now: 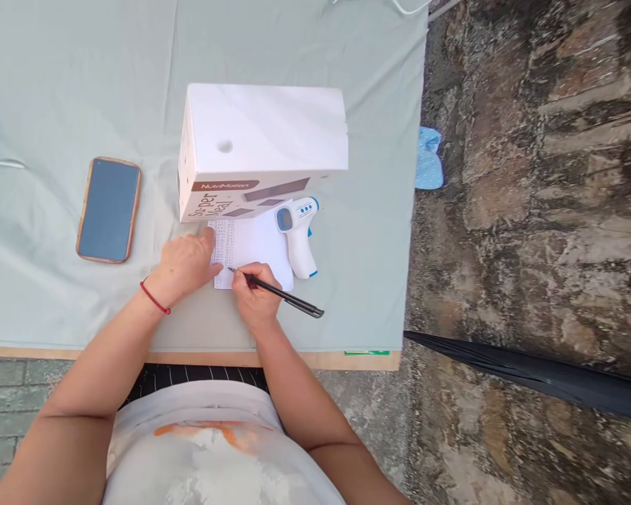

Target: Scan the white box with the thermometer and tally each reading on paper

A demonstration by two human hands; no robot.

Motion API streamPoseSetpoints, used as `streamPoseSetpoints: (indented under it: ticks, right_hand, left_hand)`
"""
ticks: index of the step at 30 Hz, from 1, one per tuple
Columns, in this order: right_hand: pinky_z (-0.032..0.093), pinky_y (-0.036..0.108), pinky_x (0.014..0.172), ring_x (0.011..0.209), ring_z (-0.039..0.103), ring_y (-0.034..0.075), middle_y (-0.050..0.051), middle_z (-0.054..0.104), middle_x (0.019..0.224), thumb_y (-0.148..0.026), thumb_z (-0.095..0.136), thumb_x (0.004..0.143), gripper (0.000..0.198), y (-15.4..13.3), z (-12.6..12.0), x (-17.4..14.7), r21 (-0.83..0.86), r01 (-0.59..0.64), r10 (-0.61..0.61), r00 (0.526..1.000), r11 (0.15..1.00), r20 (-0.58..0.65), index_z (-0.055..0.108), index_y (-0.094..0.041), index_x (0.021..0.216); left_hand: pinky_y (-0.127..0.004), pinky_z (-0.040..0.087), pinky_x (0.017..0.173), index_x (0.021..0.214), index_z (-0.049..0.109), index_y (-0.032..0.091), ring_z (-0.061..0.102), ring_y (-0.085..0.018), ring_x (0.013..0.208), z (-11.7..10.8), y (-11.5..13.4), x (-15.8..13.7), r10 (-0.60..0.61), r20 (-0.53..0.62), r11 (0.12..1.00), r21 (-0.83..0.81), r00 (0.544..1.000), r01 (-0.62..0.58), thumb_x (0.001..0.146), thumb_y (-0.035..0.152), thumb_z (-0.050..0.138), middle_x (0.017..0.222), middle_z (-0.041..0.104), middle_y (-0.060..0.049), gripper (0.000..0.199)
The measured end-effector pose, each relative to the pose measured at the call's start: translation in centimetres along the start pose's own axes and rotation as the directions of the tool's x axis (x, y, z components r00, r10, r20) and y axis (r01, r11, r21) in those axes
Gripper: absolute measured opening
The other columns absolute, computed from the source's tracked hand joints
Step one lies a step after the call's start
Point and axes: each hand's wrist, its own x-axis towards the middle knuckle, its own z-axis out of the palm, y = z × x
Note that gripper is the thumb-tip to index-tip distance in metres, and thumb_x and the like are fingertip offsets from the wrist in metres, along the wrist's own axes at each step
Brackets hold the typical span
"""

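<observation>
Pale shirt cloth [210, 456] with an orange print on it lies nearest the camera, on the person's side of the box. Off to the right of the box, beyond the table edge, spreads a rough stone surface [505, 175]. Light grey-green tablecloth [84, 77], slightly creased, extends under and all around the box. Next in size is the white box [268, 133] itself, standing on the cloth; "NutriMotion" and "Super Meal" are printed on its near face. Left of the box, a phone [109, 210] in a brown-edged case lies flat, its screen dark. Just in front of the box sits a white paper [260, 245], with rows of small writing down its left side. At the box's near left corner, the left hand [185, 261] rests on the paper's left edge, thumb apart from the fingers, grasping nothing visible. Nearer the person than the box, the right hand [257, 294] has its fingers closed around a black pen, tip at the writing. Close by the box's near right corner, a white-and-blue handheld thermometer [297, 235] lies partly over the paper. Slimmer still, the pen [290, 298] slants away from the box toward the lower right.
</observation>
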Motion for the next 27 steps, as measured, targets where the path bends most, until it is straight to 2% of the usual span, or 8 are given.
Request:
streamPoseSetpoints:
  ticks: [6,13,17,22,27]
  right_hand:
    - [0.044,0.026,0.053,0.054,0.049,0.012,-0.004,0.056,0.063,-0.026,0.059,0.082,0.009,-0.09,-0.13,0.07,-0.007,-0.031,0.031,0.999,0.999,0.043,0.058,-0.023,0.074]
    - [0.042,0.026,0.052,0.053,0.048,0.012,-0.005,0.055,0.061,-0.024,0.057,0.080,0.009,-0.13,-0.13,0.03,0.010,-0.024,0.023,0.999,1.000,0.036,0.056,-0.023,0.072]
    - [0.042,0.026,0.052,0.054,0.048,0.012,-0.005,0.054,0.062,-0.025,0.056,0.081,0.009,0.02,-0.03,-0.06,0.014,-0.024,0.024,1.000,1.000,-0.010,0.056,-0.023,0.073]
    - [0.041,0.026,0.051,0.052,0.047,0.011,-0.005,0.054,0.060,-0.025,0.057,0.080,0.009,0.03,0.05,-0.03,0.004,-0.019,0.019,1.000,1.000,0.006,0.055,-0.023,0.072]
    - [0.040,0.024,0.050,0.052,0.047,0.010,-0.005,0.054,0.061,-0.024,0.057,0.081,0.009,-0.05,0.05,-0.05,0.037,0.000,0.003,0.998,0.999,-0.069,0.056,-0.022,0.072]
  left_hand:
    - [-0.038,0.050,0.072,0.128,0.051,0.013,0.071,-0.035,0.098,0.03,0.05,0.03,0.007,0.003,1.000,-0.001,1.000,-0.007,0.093,0.038,0.060,0.104,0.073,-0.014,0.043]
    - [-0.037,0.048,0.069,0.124,0.053,0.013,0.071,-0.034,0.096,-0.02,-0.09,-0.02,0.017,-0.009,1.000,-0.010,1.000,-0.017,0.093,0.037,0.061,0.104,0.073,-0.012,0.040]
    - [-0.035,0.047,0.071,0.124,0.052,0.014,0.071,-0.032,0.097,0.20,-0.22,0.06,0.020,-0.017,1.000,-0.003,1.000,-0.020,0.093,0.038,0.060,0.104,0.073,-0.012,0.040]
    - [-0.037,0.048,0.072,0.124,0.052,0.014,0.071,-0.033,0.096,0.25,-0.20,0.15,0.017,-0.018,1.000,0.002,1.000,-0.017,0.093,0.038,0.060,0.103,0.073,-0.012,0.040]
    - [-0.037,0.048,0.072,0.123,0.052,0.013,0.071,-0.033,0.096,0.09,-0.15,0.16,0.015,-0.012,1.000,-0.010,1.000,-0.015,0.093,0.037,0.061,0.104,0.073,-0.012,0.040]
